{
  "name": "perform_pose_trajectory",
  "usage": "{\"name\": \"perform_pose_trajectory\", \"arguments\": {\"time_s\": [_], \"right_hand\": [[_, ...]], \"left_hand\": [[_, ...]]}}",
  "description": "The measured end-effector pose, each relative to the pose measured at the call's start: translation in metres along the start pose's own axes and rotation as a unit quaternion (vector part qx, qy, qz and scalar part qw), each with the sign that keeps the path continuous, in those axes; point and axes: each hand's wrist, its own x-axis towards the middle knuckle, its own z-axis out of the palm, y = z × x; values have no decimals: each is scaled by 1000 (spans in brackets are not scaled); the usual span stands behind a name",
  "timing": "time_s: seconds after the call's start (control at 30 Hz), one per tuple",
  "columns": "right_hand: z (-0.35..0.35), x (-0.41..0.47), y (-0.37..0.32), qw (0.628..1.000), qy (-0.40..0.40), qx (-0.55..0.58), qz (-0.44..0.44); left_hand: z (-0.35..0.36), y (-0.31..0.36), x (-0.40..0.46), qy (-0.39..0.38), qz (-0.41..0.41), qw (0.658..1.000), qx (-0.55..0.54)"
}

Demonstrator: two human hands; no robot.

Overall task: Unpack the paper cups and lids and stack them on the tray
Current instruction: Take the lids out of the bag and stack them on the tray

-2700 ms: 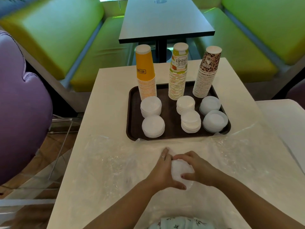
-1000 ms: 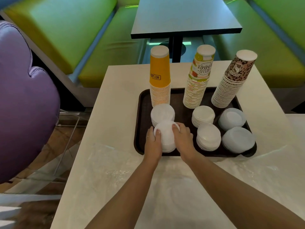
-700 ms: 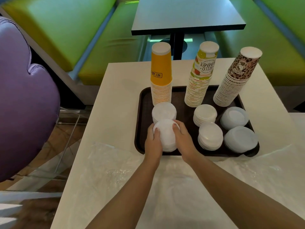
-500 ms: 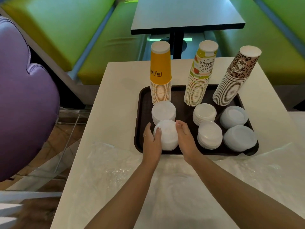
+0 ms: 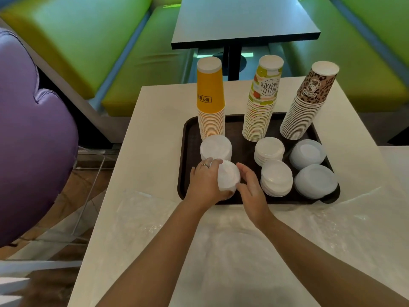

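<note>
A dark brown tray [image 5: 184,156] on the white table carries three upside-down cup stacks at its back: yellow [image 5: 210,103], fruit-print [image 5: 263,103] and leopard-print [image 5: 309,100]. White lid stacks sit in front of them [image 5: 215,148] [image 5: 269,150] [image 5: 276,178], with two clearer-looking ones at the right [image 5: 307,154] [image 5: 316,181]. My left hand [image 5: 204,183] curls round a front-left lid stack [image 5: 229,176] standing on the tray. Just right of that stack, my right hand [image 5: 251,188] has its fingers spread.
Crumpled clear plastic wrap [image 5: 221,244] covers the near part of the white table [image 5: 155,129]. A purple chair [image 5: 28,129] stands close on the left. Behind are a dark table [image 5: 243,18] and green benches [image 5: 84,41].
Both hands carried a stack of lids from the plastic wrap onto the tray's front-left corner. Since half a second ago my left hand has wrapped further round it and my right has eased off.
</note>
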Motion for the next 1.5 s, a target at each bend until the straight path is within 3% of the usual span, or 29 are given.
{"name": "perform_pose_trajectory", "arguments": {"time_s": [0.17, 0.33, 0.57, 0.87, 1.17, 1.33, 1.5], "right_hand": [[-1, 0, -2, 997, -11, -71, -32], [-2, 2, -4, 997, -18, -65, -36], [-3, 3, -3, 987, -84, -134, -43], [22, 12, -8, 990, 0, -135, -32], [23, 11, -11, 986, 9, -160, -41], [19, 12, -10, 987, -7, -153, -47], [18, 11, -10, 991, -15, -120, -49]], "left_hand": [[-4, -4, 3, 8, -9, 998, -66], [-7, -9, 0, 12, -14, 987, -161], [-9, -12, 3, -61, -109, 960, -250], [-4, -5, 4, -80, -141, 961, -224], [-14, -7, 8, -83, -152, 944, -281], [-19, -11, 6, -92, -103, 973, -185], [-16, -4, 6, -49, -86, 988, -117]]}}
